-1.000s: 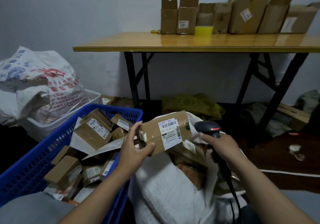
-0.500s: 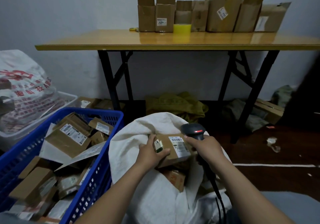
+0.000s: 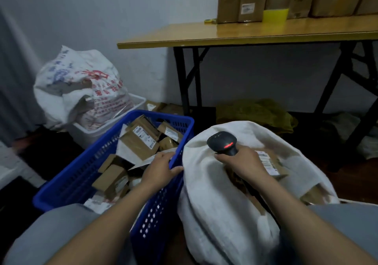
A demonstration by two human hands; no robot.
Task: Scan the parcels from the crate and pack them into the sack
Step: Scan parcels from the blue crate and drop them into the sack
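Head view: our left grip (image 3: pixel 159 168) rests empty, fingers loose, over the crate (image 3: pixel 163 209), where many parcels (image 3: pixel 139 144) wait. Right of the crate, our right grip (image 3: pixel 243 162) clasps the scanner (image 3: pixel 223 143) above the partly packed sack (image 3: pixel 214 203).

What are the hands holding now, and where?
Right hand grips the barcode scanner by its handle. Left hand is at the rim of the blue crate; a grip there cannot be told.
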